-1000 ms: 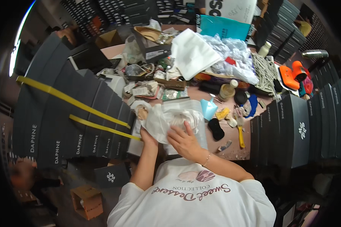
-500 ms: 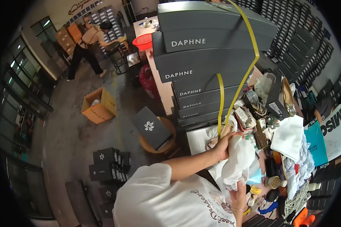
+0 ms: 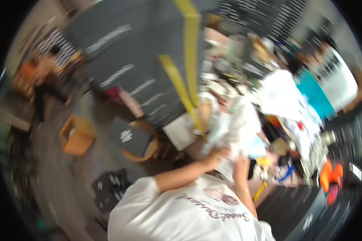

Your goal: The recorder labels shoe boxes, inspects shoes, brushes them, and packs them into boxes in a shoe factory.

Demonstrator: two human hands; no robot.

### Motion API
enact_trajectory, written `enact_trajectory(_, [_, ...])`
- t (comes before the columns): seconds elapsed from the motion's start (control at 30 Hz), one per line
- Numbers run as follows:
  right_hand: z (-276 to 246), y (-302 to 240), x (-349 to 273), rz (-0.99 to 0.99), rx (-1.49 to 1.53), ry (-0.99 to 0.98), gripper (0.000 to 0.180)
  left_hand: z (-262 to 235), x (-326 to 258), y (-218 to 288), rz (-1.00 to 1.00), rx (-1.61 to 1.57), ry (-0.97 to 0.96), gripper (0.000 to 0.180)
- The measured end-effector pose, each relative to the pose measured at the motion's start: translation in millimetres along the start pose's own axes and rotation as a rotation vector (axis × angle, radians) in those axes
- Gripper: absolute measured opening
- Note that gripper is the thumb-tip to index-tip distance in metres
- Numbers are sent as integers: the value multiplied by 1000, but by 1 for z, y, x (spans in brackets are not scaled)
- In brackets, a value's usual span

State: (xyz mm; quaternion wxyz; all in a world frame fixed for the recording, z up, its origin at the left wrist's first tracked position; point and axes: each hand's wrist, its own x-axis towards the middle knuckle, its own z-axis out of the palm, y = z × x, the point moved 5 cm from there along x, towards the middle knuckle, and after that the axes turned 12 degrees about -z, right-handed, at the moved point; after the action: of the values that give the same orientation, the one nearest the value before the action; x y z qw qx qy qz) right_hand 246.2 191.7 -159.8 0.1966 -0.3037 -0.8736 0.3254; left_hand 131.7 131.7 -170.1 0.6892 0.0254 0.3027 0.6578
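This looks like a stockroom with a packing area, more warehouse than shop. A tall stack of matching dark boxes [image 3: 132, 52] rises beside a pink worktable [image 3: 216, 36] strewn with white paper [image 3: 279, 92], with box-filled shelving or stacks [image 3: 285, 20] behind. An open cardboard carton [image 3: 78, 136] sits on the grey floor [image 3: 50, 164].

Strong motion blur, white sheet [image 3: 280, 94] washed out, dark curved rim
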Motion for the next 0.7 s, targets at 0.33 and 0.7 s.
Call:
enact_trajectory(0.33, [-44, -5, 37, 35, 548, 39, 21, -37, -13, 29, -85, 92, -37, 62])
enact_trajectory(0.7, [-84, -2, 7, -9, 307, -102, 20, -44, -1, 43, -212, -78, -166, 53])
